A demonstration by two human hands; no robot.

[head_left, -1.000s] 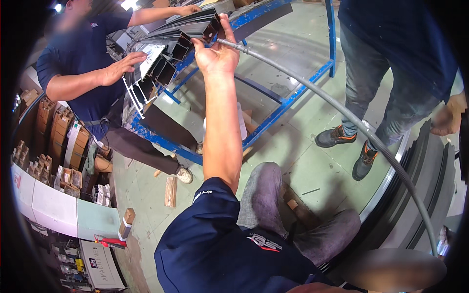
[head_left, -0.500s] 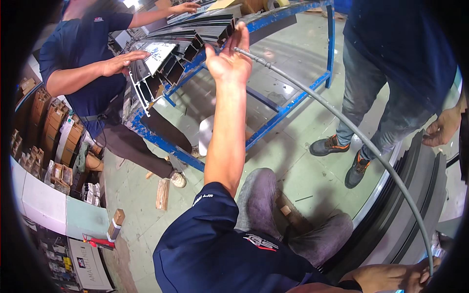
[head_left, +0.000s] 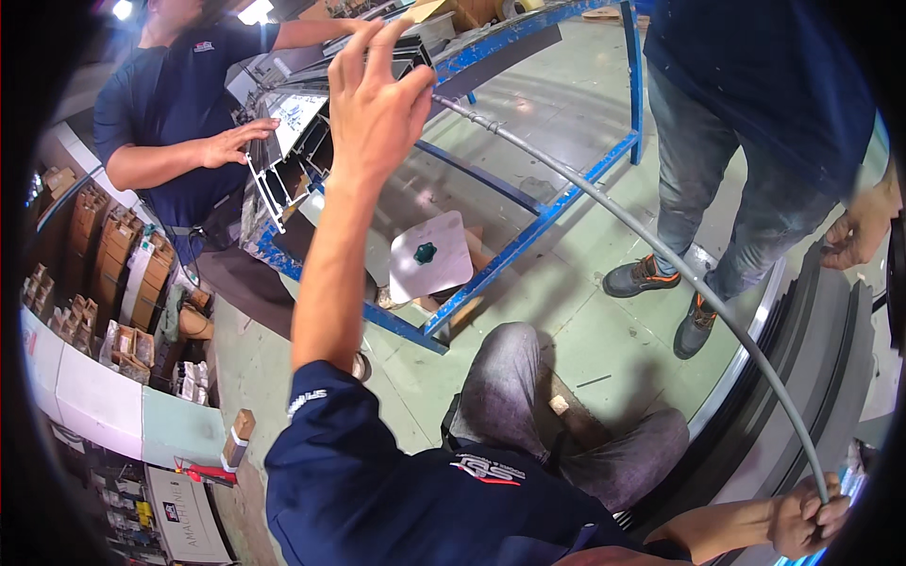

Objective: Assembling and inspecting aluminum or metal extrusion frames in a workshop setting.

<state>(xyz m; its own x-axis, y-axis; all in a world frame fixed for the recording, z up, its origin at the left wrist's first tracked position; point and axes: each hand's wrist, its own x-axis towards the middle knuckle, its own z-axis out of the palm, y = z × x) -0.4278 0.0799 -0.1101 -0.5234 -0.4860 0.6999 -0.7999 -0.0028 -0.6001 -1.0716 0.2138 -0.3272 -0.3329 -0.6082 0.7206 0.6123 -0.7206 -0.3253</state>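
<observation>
Head view: long grey strip [head_left: 651, 241], thin and bent in an arc, running from the upper middle down to the lower right corner.
Strip's place: above the green floor [head_left: 604, 321], passing over the blue metal frame [head_left: 528, 236] and in front of a standing person's legs.
Right hand [head_left: 807, 514]: closed around the lower end of the strip, fingers curled over it, at the lower right edge.
Left hand [head_left: 377, 99]: raised on an outstretched arm, fingers spread and open, holding nothing; upper end of the strip just beside it, contact not clear.
Behind the left hand: bundle of aluminium profiles [head_left: 302, 151] lying on the frame, open ends facing the camera.
Co-worker's hand [head_left: 231, 143]: flat on the end of the profiles, belonging to a person in a dark blue shirt at the upper left.
Second person: in jeans and dark shoes at the upper right, one hand [head_left: 854, 236] near the right edge.
Under the frame: pale square plate [head_left: 432, 255] with a dark green knob.
Lower middle: own knees in grey trousers, dark blue sleeve.
Right edge: stacked curved dark profiles [head_left: 821, 349].
</observation>
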